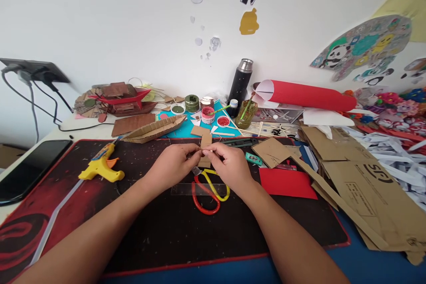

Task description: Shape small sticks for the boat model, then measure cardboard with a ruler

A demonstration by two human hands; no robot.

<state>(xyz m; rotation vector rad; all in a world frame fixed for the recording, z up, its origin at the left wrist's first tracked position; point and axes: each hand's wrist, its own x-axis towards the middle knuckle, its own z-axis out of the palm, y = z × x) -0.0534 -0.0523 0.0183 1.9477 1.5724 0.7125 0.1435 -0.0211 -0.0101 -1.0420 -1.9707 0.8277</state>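
My left hand and my right hand meet over the middle of the dark mat, thumbs and fingertips pinched together. What they pinch is small and mostly covered by the fingers; I cannot make out its kind. Just beyond and under the fingertips lie small brown cardboard pieces. Below the hands rest scissors with one red and one yellow handle loop, their blades partly hidden. A clear ruler-like strip lies under them. To the left is a yellow hot glue gun with a glue stick trailing from its back.
A boat-shaped cardboard hull lies behind my left hand. Open paint jars and a black thermos stand at the back. Right of the hands are a cutter, red paper and cardboard sheets; a phone lies far left.
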